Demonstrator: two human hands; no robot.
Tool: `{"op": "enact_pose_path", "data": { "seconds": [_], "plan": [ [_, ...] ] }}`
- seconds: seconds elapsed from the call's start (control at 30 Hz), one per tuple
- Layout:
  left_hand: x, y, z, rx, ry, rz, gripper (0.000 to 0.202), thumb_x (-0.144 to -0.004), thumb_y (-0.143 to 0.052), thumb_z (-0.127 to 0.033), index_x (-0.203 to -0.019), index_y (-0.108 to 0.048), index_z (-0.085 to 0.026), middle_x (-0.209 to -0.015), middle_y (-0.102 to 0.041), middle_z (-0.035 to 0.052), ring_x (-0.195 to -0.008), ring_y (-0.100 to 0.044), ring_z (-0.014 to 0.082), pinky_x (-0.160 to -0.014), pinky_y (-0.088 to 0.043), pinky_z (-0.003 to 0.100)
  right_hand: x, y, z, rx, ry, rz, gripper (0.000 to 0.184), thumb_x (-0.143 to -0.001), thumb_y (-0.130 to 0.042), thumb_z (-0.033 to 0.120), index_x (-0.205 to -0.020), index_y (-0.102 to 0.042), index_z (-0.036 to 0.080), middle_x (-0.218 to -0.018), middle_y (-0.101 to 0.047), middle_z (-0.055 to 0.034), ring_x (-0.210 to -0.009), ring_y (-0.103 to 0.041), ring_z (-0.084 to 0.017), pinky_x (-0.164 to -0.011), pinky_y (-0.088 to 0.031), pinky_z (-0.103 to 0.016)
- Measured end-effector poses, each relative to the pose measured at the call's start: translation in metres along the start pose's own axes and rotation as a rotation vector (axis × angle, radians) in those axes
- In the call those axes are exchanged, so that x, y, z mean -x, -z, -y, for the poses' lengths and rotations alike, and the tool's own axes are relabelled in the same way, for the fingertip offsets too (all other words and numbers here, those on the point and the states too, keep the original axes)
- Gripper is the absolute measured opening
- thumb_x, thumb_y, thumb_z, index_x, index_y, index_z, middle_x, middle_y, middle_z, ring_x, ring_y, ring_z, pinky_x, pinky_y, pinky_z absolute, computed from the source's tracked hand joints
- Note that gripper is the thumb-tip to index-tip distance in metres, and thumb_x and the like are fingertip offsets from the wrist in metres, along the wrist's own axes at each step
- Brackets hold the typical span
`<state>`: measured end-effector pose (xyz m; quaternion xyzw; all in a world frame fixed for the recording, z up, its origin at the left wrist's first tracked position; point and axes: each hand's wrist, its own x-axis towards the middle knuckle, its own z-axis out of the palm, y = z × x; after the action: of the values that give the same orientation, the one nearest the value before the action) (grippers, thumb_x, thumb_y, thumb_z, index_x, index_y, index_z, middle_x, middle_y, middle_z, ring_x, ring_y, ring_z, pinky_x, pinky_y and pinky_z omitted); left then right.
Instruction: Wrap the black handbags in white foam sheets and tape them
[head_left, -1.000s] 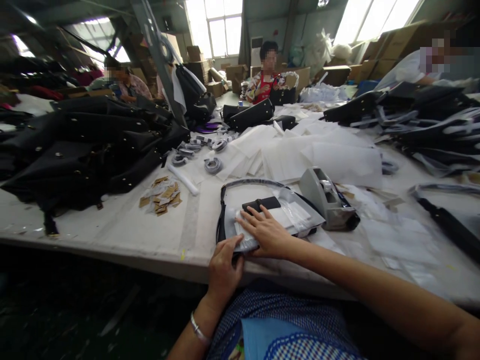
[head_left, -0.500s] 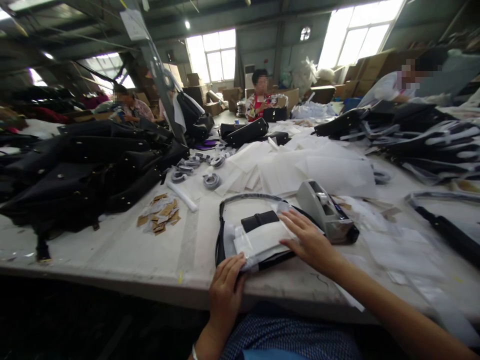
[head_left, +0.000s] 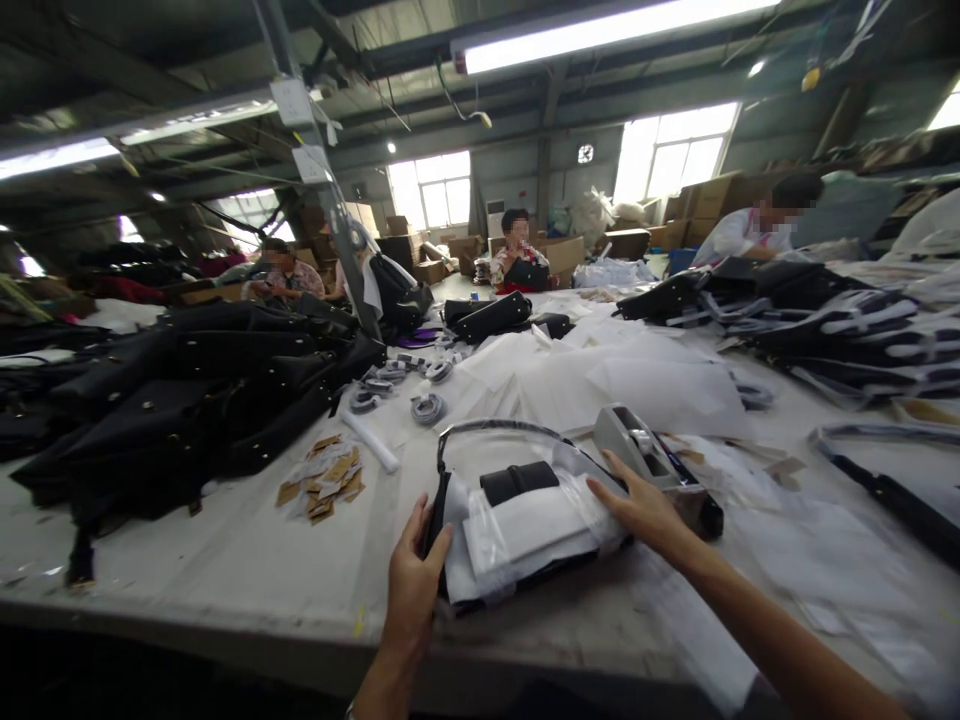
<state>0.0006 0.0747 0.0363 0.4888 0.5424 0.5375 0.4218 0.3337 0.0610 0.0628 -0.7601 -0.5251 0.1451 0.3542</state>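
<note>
A black handbag [head_left: 517, 483] lies on the table in front of me, its strap arched away from me. White wrapping paper and clear plastic [head_left: 534, 524] cover most of its upper face, leaving a dark flap strip showing. My left hand [head_left: 417, 560] grips the bag's left end, thumb over the top and fingers along the outer side. At the right end my right hand [head_left: 646, 505] holds the bag between thumb and fingers, partly on the paper. Just behind the right hand stands a grey tape dispenser [head_left: 637, 445].
Black bags [head_left: 187, 390] are heaped at left, more [head_left: 810, 300] at right. White paper sheets [head_left: 637, 375] spread behind the bag. Brown-and-white tags [head_left: 322, 480], wrapped coils [head_left: 427, 407] and a white roll [head_left: 373, 442] lie left of it. Several people work across the table.
My left hand has gone from the bag's near-left corner to its left end. My right hand has slid from the top paper to the right end. The head view has tilted up.
</note>
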Motion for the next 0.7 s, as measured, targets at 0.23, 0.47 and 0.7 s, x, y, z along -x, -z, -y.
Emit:
{"op": "enact_pose_path", "data": {
  "seconds": [0.23,0.47,0.7],
  "plan": [
    [0.015,0.03,-0.036,0.05,-0.28,-0.012,0.061,-0.087,-0.066,-0.046,-0.143,-0.049,-0.029,-0.149,-0.051,0.0052,-0.14,-0.044,0.029,-0.114,-0.04,0.041,0.001,0.007,0.031,-0.52,0.038,-0.063,0.079,-0.085,-0.052,0.07,-0.149,-0.045,0.023,-0.14,-0.059,-0.0122,-0.128,-0.056,-0.031,-0.104,-0.05,-0.04],
    [0.019,0.025,-0.075,0.092,-0.31,0.145,0.052,-0.097,-0.046,-0.051,-0.143,-0.051,-0.026,-0.141,-0.058,0.0084,-0.131,-0.053,0.0276,-0.117,-0.034,0.044,0.024,-0.002,0.048,-0.269,0.237,-0.384,0.071,-0.086,-0.059,0.059,-0.146,-0.047,0.023,-0.149,-0.05,-0.0108,-0.134,-0.049,-0.034,-0.115,-0.035,-0.053],
    [0.003,0.02,-0.118,0.086,-0.277,0.205,0.049,-0.092,-0.057,-0.054,-0.126,-0.063,-0.02,-0.11,-0.073,0.009,-0.095,-0.069,0.0221,-0.09,-0.055,0.035,0.067,0.01,0.11,-0.784,0.275,0.229,0.047,-0.092,-0.058,0.056,-0.121,-0.069,0.021,-0.114,-0.074,-0.0111,-0.108,-0.068,-0.027,-0.095,-0.054,-0.042]
  ]
}}
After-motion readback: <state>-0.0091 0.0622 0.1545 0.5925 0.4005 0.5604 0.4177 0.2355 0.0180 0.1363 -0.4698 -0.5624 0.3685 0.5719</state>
